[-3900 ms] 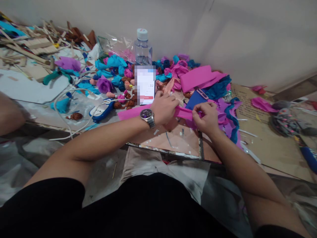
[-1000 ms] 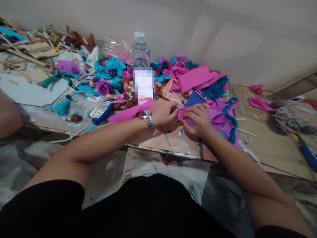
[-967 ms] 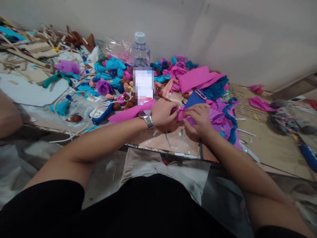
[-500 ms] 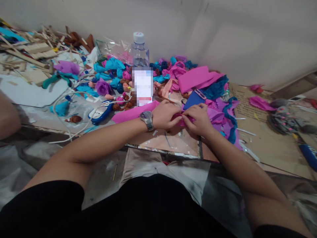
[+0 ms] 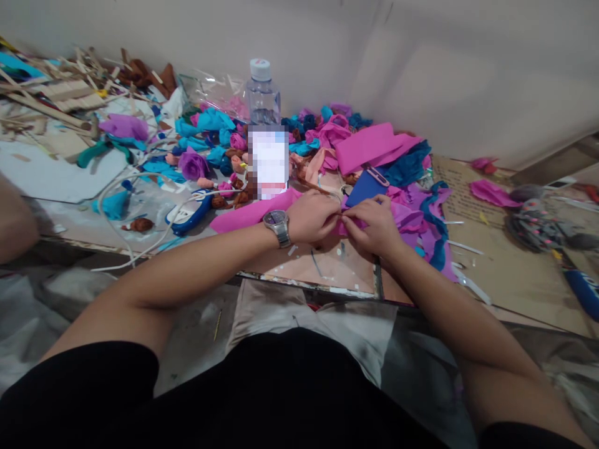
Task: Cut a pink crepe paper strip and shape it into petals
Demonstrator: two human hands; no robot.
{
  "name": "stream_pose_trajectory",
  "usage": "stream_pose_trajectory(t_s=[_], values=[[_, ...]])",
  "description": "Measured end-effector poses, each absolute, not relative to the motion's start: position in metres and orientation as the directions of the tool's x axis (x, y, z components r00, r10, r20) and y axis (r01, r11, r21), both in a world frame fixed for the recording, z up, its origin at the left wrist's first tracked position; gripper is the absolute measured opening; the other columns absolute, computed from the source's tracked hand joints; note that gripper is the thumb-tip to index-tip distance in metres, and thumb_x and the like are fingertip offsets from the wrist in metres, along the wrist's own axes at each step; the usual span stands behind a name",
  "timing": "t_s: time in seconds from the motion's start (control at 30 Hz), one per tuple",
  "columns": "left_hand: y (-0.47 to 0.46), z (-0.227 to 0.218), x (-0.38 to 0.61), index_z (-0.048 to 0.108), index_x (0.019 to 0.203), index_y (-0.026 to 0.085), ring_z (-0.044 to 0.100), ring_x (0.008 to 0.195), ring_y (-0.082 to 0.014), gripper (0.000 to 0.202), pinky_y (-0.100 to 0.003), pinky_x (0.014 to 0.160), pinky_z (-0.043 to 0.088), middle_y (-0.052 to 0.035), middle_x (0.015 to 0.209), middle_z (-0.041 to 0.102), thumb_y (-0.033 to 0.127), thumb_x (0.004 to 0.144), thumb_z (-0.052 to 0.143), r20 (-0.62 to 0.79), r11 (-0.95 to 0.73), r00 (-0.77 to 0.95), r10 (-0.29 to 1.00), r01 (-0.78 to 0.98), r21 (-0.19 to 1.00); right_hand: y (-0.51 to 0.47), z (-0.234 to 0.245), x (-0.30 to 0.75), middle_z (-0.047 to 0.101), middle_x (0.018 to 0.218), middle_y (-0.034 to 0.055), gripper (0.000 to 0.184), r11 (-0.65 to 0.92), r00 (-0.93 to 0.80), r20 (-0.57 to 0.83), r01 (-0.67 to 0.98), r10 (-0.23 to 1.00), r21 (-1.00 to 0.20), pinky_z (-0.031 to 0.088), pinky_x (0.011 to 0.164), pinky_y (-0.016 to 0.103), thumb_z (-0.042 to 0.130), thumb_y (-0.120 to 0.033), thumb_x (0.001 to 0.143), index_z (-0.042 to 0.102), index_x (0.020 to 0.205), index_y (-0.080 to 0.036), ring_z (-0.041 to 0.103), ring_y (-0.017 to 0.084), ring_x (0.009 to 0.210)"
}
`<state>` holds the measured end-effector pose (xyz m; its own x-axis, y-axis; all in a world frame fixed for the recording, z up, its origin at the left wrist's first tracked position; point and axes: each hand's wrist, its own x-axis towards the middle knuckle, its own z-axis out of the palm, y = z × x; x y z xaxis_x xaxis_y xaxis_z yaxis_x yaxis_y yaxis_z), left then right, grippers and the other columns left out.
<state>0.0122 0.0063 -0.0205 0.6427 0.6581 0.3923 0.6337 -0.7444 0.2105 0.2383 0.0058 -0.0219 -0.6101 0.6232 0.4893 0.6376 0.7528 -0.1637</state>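
Note:
My left hand, with a wristwatch on its wrist, pinches a long strip of pink crepe paper that trails off to the left over the board. My right hand is closed on the same strip right beside it, fingertips of both hands touching. The bunched part of the paper between the fingers is mostly hidden. A blue card lies just behind my right hand.
A phone stands behind my hands, a water bottle behind it. Paper flowers and crepe scraps crowd the back. A blue and white tool with a white cable lies left. Wooden sticks pile at far left.
My hands have drawn close together along the pink strip, from a spread grip to fingertips touching, gathering the paper between them. The strip's left tail has shifted slightly.

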Motion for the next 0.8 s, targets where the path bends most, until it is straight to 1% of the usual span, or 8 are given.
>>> stream_pose_trajectory(t_s=[0.07,0.17,0.33,0.43,0.53,0.6,0.67,0.8], values=[[0.0062,-0.0191,0.0116,0.069,0.093,0.018,0.068,0.090,-0.0259,0.024,-0.042,0.085,0.041,-0.0091,0.092,0.075,0.030,0.100,0.049,0.401,-0.729,0.625,0.669,0.657,0.192,0.0052,-0.0219,0.2378,0.082,0.091,0.0045,0.018,0.740,-0.603,0.479,0.652,0.638,-0.166,0.031,0.097,0.049,0.061,-0.032,0.099,0.076,0.093,-0.023,0.070,0.024,0.088],[0.0060,-0.0163,0.0096,0.069,0.097,0.019,0.068,0.094,-0.0277,0.019,-0.045,0.089,0.040,-0.0089,0.095,0.075,0.027,0.097,0.052,0.421,-0.692,0.586,0.693,0.705,0.157,0.0034,-0.0201,0.2368,0.081,0.088,0.0042,0.019,0.711,-0.570,0.478,0.677,0.668,-0.188,0.031,0.098,0.049,0.061,-0.031,0.097,0.075,0.087,-0.023,0.069,0.024,0.085],[0.0058,-0.0135,0.0075,0.070,0.098,0.018,0.068,0.098,-0.0302,0.019,-0.047,0.088,0.037,-0.0102,0.097,0.074,0.023,0.095,0.052,0.398,-0.595,0.510,0.763,0.794,0.122,0.0040,-0.0158,0.2392,0.080,0.082,0.0045,0.016,0.655,-0.489,0.507,0.722,0.710,-0.221,0.033,0.096,0.049,0.062,-0.030,0.090,0.071,0.079,-0.023,0.068,0.025,0.082],[0.0072,-0.0137,0.0071,0.071,0.100,0.017,0.067,0.098,-0.0310,0.021,-0.048,0.088,0.037,-0.0113,0.100,0.073,0.022,0.096,0.051,0.391,-0.543,0.466,0.794,0.832,0.111,0.0058,-0.0145,0.2417,0.078,0.078,0.0038,0.015,0.643,-0.459,0.530,0.729,0.713,-0.234,0.034,0.094,0.048,0.062,-0.029,0.087,0.069,0.076,-0.023,0.067,0.024,0.078],[0.0089,-0.0147,0.0067,0.071,0.102,0.017,0.067,0.101,-0.0324,0.023,-0.050,0.091,0.036,-0.0128,0.103,0.073,0.020,0.097,0.049,0.407,-0.516,0.439,0.801,0.851,0.097,0.0055,-0.0148,0.2415,0.078,0.078,0.0034,0.015,0.666,-0.479,0.537,0.709,0.695,-0.230,0.034,0.093,0.048,0.062,-0.028,0.088,0.069,0.076,-0.023,0.068,0.024,0.078],[0.0086,-0.0150,0.0068,0.071,0.102,0.017,0.066,0.104,-0.0331,0.023,-0.052,0.094,0.036,-0.0131,0.106,0.072,0.018,0.096,0.049,0.424,-0.528,0.448,0.787,0.844,0.089,0.0044,-0.0159,0.2399,0.079,0.082,0.0033,0.014,0.681,-0.502,0.525,0.696,0.687,-0.226,0.033,0.095,0.048,0.062,-0.028,0.090,0.070,0.079,-0.023,0.068,0.024,0.080],[0.0063,-0.0146,0.0076,0.071,0.104,0.018,0.066,0.105,-0.0321,0.022,-0.053,0.098,0.035,-0.0121,0.108,0.072,0.019,0.095,0.051,0.430,-0.580,0.495,0.755,0.810,0.087,0.0031,-0.0175,0.2381,0.080,0.085,0.0036,0.015,0.683,-0.519,0.498,0.694,0.695,-0.229,0.033,0.097,0.048,0.062,-0.029,0.092,0.071,0.082,-0.023,0.068,0.024,0.082],[0.0011,-0.0150,0.0111,0.069,0.106,0.018,0.066,0.102,-0.0285,0.023,-0.051,0.102,0.036,-0.0101,0.106,0.073,0.025,0.099,0.049,0.419,-0.711,0.622,0.661,0.698,0.085,0.0024,-0.0199,0.2367,0.082,0.091,0.0053,0.018,0.696,-0.554,0.461,0.681,0.693,-0.227,0.032,0.098,0.049,0.059,-0.032,0.097,0.071,0.088,-0.023,0.068,0.025,0.086]])
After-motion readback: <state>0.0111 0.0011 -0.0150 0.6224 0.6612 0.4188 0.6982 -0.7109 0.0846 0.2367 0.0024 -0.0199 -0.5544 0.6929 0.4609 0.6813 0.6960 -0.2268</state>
